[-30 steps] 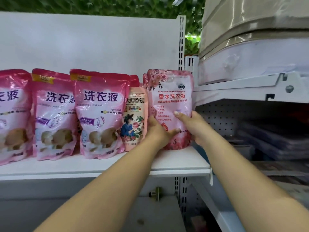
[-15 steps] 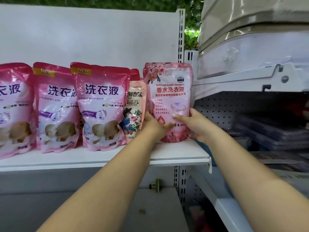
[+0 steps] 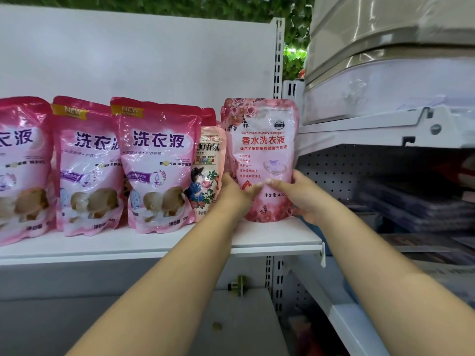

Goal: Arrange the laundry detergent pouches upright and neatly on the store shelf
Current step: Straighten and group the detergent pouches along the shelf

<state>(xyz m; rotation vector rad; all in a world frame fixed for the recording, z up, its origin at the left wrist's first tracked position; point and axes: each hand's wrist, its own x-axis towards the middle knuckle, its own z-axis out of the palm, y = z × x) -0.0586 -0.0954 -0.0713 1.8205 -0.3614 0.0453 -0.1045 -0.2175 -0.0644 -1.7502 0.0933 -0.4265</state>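
Note:
A pale pink rose-printed detergent pouch (image 3: pixel 262 140) stands upright at the right end of the white shelf (image 3: pixel 277 237). My left hand (image 3: pixel 235 195) grips its lower left edge and my right hand (image 3: pixel 299 195) grips its lower right edge, thumbs across the front. Another pouch of the same print shows just behind it. To its left a slim peach pouch (image 3: pixel 208 173) with a lady and roses stands partly hidden. Three larger dark pink pouches (image 3: pixel 159 160) stand in a row further left.
A slotted white upright (image 3: pixel 279 57) and the shelf's white back panel bound the bay. To the right, a neighbouring shelf (image 3: pixel 385 129) carries wrapped bulky goods above and dark flat packs below. A grey lower shelf (image 3: pixel 180 325) lies beneath my arms.
The rose pouch has stayed in both hands and turned a little straighter; my thumbs have closed in toward each other on its front. The view has shifted slightly.

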